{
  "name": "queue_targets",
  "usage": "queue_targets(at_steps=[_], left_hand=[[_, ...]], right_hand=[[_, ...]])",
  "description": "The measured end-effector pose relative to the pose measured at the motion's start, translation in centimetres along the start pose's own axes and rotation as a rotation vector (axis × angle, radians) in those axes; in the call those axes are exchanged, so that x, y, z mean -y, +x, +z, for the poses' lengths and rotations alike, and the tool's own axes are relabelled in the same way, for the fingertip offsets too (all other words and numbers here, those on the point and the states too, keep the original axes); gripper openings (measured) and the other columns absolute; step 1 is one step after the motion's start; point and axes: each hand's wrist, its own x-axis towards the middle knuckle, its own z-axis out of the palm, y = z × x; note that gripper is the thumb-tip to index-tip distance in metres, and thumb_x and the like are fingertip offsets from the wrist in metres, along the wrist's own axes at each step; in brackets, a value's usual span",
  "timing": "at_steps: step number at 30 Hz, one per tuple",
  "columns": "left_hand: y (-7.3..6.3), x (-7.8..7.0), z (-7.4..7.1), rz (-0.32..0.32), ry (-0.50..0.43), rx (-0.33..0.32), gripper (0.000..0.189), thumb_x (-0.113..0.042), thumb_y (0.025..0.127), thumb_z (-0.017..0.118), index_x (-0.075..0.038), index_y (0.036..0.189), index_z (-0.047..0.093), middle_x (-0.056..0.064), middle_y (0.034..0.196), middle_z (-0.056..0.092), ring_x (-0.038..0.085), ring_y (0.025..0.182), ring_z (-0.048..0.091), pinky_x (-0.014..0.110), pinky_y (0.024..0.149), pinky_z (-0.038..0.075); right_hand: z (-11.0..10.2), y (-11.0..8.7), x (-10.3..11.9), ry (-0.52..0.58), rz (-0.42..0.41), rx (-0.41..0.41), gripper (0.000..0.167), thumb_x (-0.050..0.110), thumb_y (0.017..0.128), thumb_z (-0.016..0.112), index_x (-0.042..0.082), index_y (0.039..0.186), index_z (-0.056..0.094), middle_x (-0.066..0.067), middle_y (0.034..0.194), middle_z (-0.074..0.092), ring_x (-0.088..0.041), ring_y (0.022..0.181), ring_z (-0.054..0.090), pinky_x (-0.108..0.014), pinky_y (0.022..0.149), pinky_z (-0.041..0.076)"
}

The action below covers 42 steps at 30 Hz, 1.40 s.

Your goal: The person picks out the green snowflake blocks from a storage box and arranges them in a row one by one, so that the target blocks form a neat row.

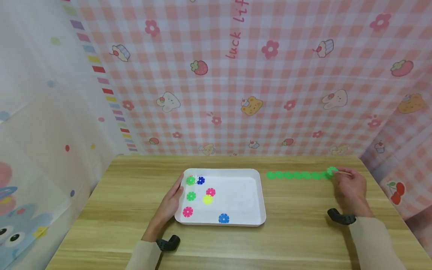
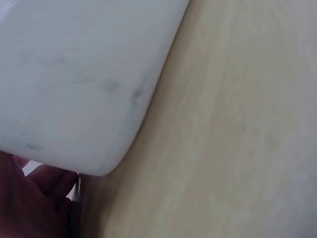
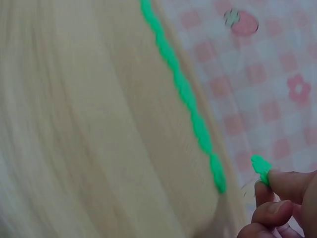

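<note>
My right hand (image 1: 352, 187) pinches a green snowflake disc (image 1: 332, 171) between thumb and fingertips. It holds the disc at the right end of a row of green snowflake discs (image 1: 297, 175) that overlap in a line along the table. In the right wrist view, the pinched disc (image 3: 261, 167) appears raised, apart from the end of the row (image 3: 218, 173). My left hand (image 1: 170, 202) grips the left side of a white tray (image 1: 241, 195), thumb at the rim. The left wrist view has the tray's outer wall (image 2: 89, 89) filling much of it, fingers (image 2: 52, 181) by its corner.
Inside the tray lie loose discs: green (image 1: 191, 196), pink (image 1: 187, 212), yellow (image 1: 207, 199), dark blue (image 1: 200, 180) and blue (image 1: 224, 218), among others. A pink checked cloth (image 1: 216, 90) hangs behind the wooden table (image 1: 297, 232).
</note>
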Motion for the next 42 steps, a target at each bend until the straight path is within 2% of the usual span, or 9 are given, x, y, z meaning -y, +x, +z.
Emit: queue_targets(at_steps=[5,10,15,18,20,26,32,37,42], left_hand=[[0.1,0.0,0.0,-0.011,0.002,-0.005,0.051,-0.026,0.110,0.027,-0.029,0.160,0.017,-0.004,0.167,0.011,0.020,0.153,0.003,0.045,0.124,0.002],[0.1,-0.1,-0.1,-0.034,0.003,-0.001,0.052,-0.024,0.110,0.027,-0.027,0.160,0.016,-0.004,0.167,0.010,0.020,0.153,0.003,0.045,0.124,0.002],[-0.8,-2.1,-0.1,-0.058,-0.003,0.011,0.052,-0.019,0.110,0.027,-0.020,0.160,0.016,0.001,0.167,0.009,0.023,0.153,0.003,0.046,0.124,0.003],[-1.3,-3.1,-0.1,-0.048,0.000,0.016,0.052,-0.017,0.109,0.026,-0.017,0.160,0.015,0.006,0.167,0.008,0.028,0.153,0.002,0.049,0.123,0.002],[-1.5,-3.4,-0.1,-0.041,0.003,0.017,0.052,-0.016,0.109,0.025,-0.016,0.160,0.014,0.008,0.167,0.008,0.030,0.153,0.002,0.051,0.123,0.002],[-1.7,-3.7,0.0,-0.049,-0.001,0.023,0.052,-0.017,0.109,0.026,-0.018,0.160,0.015,0.004,0.167,0.009,0.026,0.153,0.003,0.048,0.124,0.003],[-1.7,-3.8,0.0,-0.048,0.006,0.018,0.052,-0.018,0.109,0.027,-0.017,0.160,0.015,0.004,0.167,0.010,0.025,0.153,0.003,0.047,0.124,0.003],[-1.7,-3.8,0.0,-0.045,0.003,0.021,0.053,-0.017,0.109,0.027,-0.016,0.160,0.015,0.005,0.167,0.009,0.026,0.153,0.003,0.047,0.124,0.003],[-1.8,-3.9,0.0,-0.051,0.005,0.020,0.053,-0.018,0.109,0.026,-0.016,0.161,0.014,0.004,0.167,0.009,0.025,0.153,0.003,0.047,0.124,0.003]], right_hand=[[-0.1,0.9,-0.7,-0.065,0.049,-0.058,0.001,0.027,0.096,0.063,0.026,0.096,0.063,0.025,0.065,0.052,-0.002,0.059,0.048,-0.021,0.049,0.042],[-0.1,1.8,-1.2,-0.066,0.076,-0.096,0.005,0.027,0.095,0.065,0.028,0.091,0.063,0.024,0.063,0.051,-0.002,0.056,0.048,-0.021,0.048,0.042],[0.1,2.2,-1.5,-0.066,0.078,-0.118,0.003,0.026,0.095,0.065,0.024,0.093,0.064,0.022,0.062,0.050,-0.002,0.054,0.048,-0.020,0.047,0.042],[0.2,2.1,-1.6,-0.081,0.064,-0.131,0.003,0.025,0.094,0.065,0.023,0.093,0.065,0.022,0.062,0.049,0.000,0.057,0.048,-0.018,0.049,0.042],[0.3,2.0,-1.7,-0.103,0.045,-0.138,0.007,0.025,0.094,0.065,0.018,0.095,0.066,0.022,0.063,0.049,0.000,0.058,0.047,-0.018,0.051,0.042],[0.7,1.9,-1.9,-0.170,0.007,-0.170,0.030,0.023,0.094,0.065,0.001,0.113,0.066,0.024,0.062,0.046,0.002,0.061,0.045,-0.017,0.055,0.039],[1.0,2.0,-2.1,-0.179,-0.012,-0.206,0.030,0.022,0.094,0.066,-0.001,0.114,0.066,0.026,0.058,0.044,0.005,0.056,0.043,-0.017,0.053,0.038],[1.2,1.8,-2.0,-0.148,-0.007,-0.205,0.031,0.020,0.094,0.064,-0.001,0.117,0.064,0.031,0.056,0.042,0.010,0.053,0.043,-0.013,0.050,0.038],[1.2,1.4,-1.7,-0.148,0.007,-0.202,0.030,0.018,0.094,0.063,-0.001,0.118,0.064,0.029,0.058,0.042,0.010,0.055,0.043,-0.012,0.052,0.038]])
